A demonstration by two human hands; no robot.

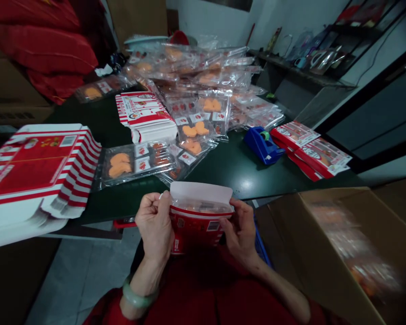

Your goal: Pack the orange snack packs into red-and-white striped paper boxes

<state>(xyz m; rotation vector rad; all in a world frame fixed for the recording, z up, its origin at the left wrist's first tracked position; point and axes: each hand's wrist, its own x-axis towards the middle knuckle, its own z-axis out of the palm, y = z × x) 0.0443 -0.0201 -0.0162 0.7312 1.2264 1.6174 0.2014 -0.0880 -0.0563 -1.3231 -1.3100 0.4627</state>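
Between my hands is a red and white printed carton (196, 230), its white top flap (201, 193) raised. A clear plastic pack (203, 206) shows inside the carton's mouth. My left hand (155, 225) grips the left edge, thumb on top near the flap. My right hand (240, 230) holds the right edge, fingers behind and thumb at the front near the barcode. Just beyond, on the dark green table (223, 174), lies a clear pack (137, 163) with orange pieces and small printed packets.
Flat striped cartons (30, 162) are stacked at left, with another carton stack (147, 115) behind. Many clear packs (203, 72) are heaped at the back. A blue tape dispenser (263, 145) sits beside printed pouches (313, 149). At right stands an open cardboard box (301, 234) holding clear packs.
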